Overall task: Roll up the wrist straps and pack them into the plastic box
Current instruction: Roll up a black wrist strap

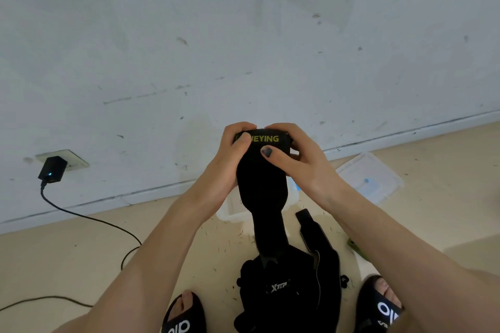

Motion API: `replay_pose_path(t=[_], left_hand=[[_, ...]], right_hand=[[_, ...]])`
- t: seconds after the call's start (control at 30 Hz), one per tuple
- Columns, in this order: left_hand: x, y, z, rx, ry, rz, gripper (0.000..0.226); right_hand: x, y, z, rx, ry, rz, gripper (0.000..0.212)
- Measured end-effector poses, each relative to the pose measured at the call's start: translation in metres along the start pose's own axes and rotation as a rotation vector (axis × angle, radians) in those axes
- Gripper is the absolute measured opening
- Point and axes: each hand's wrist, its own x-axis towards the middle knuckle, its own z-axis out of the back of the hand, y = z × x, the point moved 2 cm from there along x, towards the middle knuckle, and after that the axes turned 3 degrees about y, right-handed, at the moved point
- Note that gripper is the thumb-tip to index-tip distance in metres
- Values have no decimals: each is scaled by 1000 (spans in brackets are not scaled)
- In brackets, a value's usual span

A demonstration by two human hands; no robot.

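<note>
nearest to me, between my sandals (pixel 184 313), a heap of black gear (pixel 286 289) lies on the floor (pixel 81 251), with another flat strap (pixel 311 227) sticking out of it toward the wall; that one looks not yet rolled. above the heap, the long black wrist strap (pixel 266 192) hangs down from my hands, its tail reaching the pile. my left hand (pixel 232 159) and right hand (pixel 297 159) both grip the top end, fingers curled over the far edge and thumbs pressed on the near face by the yellow lettering, so the roll is only just starting and most of the length is loose. just behind the hanging strap sits the clear plastic box (pixel 230 211) on the floor, partly hidden; i cannot tell if anything is in it. its lid (pixel 370 176) lies off to the right near the wall (pixel 243 35). i judge the task early: nothing visibly packed, rolling and boxing left.
</note>
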Motion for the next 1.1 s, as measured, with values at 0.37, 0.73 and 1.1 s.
replay_pose_path(t=[0.37, 0.73, 1.1], left_hand=[[-2, -2, 7, 119, -22, -75, 25], [-1, 3, 1, 4, -25, 30, 23], [-4, 1, 12, -11, -79, -51, 24]], right_hand=[[0, 3, 2, 77, 101, -187, 34], [-2, -3, -3, -35, -7, -57, 16], [-8, -2, -3, 253, 75, -326, 72]])
